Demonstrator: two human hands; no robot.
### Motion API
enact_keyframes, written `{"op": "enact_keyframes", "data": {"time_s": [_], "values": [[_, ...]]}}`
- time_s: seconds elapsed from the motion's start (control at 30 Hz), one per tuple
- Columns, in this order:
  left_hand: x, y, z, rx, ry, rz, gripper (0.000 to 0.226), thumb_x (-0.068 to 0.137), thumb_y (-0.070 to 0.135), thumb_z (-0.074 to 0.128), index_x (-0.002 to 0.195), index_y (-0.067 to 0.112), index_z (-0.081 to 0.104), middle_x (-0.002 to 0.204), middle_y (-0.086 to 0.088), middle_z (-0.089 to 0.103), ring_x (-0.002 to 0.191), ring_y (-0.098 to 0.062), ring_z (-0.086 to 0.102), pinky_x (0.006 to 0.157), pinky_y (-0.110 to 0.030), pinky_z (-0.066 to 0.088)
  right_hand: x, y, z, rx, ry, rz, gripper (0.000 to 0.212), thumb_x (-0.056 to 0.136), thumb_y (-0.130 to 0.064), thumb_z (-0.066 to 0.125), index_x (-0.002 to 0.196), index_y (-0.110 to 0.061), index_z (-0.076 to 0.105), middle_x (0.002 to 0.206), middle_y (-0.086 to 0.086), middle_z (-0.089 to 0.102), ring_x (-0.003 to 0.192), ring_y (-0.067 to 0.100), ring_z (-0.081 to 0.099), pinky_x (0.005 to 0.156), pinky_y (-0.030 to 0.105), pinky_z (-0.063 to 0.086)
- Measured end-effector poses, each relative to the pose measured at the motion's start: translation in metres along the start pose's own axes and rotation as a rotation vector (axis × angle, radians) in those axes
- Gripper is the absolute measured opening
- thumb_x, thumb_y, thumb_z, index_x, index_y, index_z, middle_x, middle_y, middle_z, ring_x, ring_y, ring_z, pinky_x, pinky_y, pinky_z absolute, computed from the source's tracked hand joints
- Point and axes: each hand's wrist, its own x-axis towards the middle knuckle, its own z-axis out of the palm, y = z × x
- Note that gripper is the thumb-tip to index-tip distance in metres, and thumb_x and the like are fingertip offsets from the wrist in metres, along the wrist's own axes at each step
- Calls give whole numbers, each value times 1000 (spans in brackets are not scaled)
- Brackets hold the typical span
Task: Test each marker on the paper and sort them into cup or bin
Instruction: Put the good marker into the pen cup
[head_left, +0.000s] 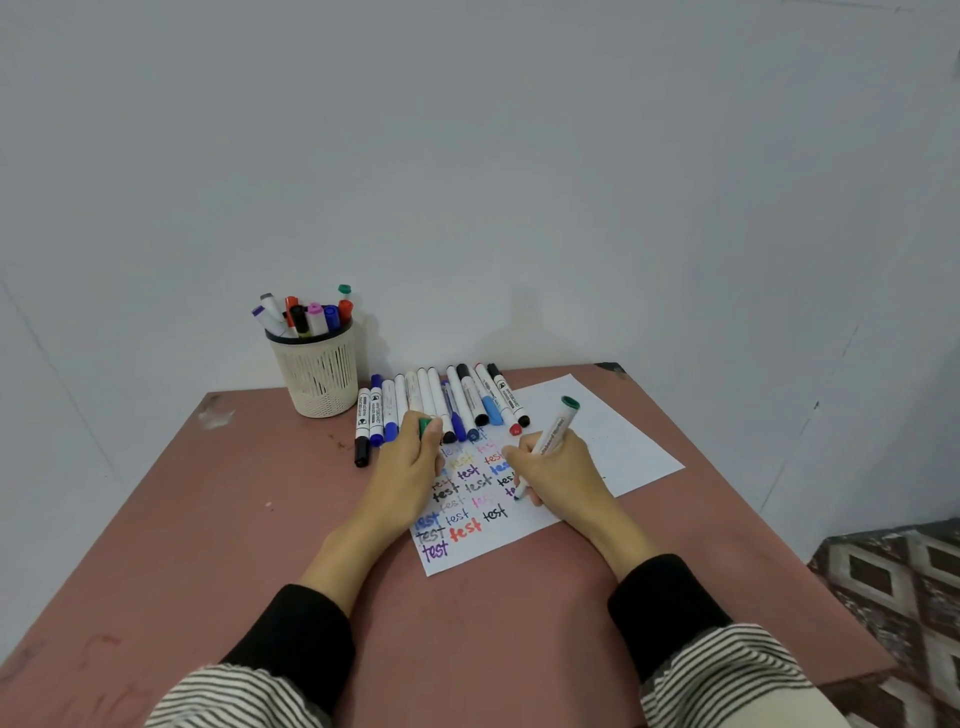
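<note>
My right hand (558, 475) grips an uncapped green marker (553, 434) with its tip down on the white paper (613, 441), which bears several coloured "test" words. My left hand (410, 460) rests on the paper's left part and pinches the green cap (426, 426). A row of several capped markers (447, 400) lies along the paper's far edge. The cream mesh cup (319, 374) at the back left holds several markers. No bin is in view.
The reddish-brown table (260, 519) stands against a pale wall. Its right edge runs near a patterned floor (898, 577). Bare tabletop lies to the left and in front of the paper.
</note>
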Motion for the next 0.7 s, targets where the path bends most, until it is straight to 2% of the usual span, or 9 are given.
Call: {"op": "enact_keyframes", "data": {"time_s": [0.27, 0.4, 0.57, 0.7], "values": [[1, -3, 1, 39, -23, -1, 28, 102, 41, 30, 83, 24, 39, 69, 0, 51, 53, -1, 41, 54, -17, 36, -2, 0, 1, -67, -25, -13, 28, 85, -8, 60, 62, -9, 44, 61, 9, 44, 48, 12, 38, 46, 19, 36], [1, -3, 1, 28, -25, -2, 28, 103, 41, 30, 81, 25, 38, 67, 1, 51, 53, -2, 41, 57, -23, 36, -4, 0, 1, -24, -38, -31, 29, 87, -10, 62, 64, -8, 46, 62, 8, 48, 41, 6, 41, 42, 15, 37], [1, -3, 1, 28, -24, -4, 28, 103, 39, 31, 81, 24, 38, 67, 1, 51, 54, -2, 42, 57, -22, 36, 0, 2, 0, -52, 49, -35, 38, 85, -5, 59, 54, -15, 40, 44, -12, 40, 40, -1, 39, 45, 8, 33], [0, -3, 0, 29, -27, -10, 27, 103, 40, 31, 81, 24, 39, 68, 0, 51, 54, -3, 42, 56, -20, 36, 0, 1, 1, -76, 44, -21, 37, 85, -6, 58, 54, -16, 39, 49, -8, 42, 39, 0, 38, 44, 9, 33]]}}
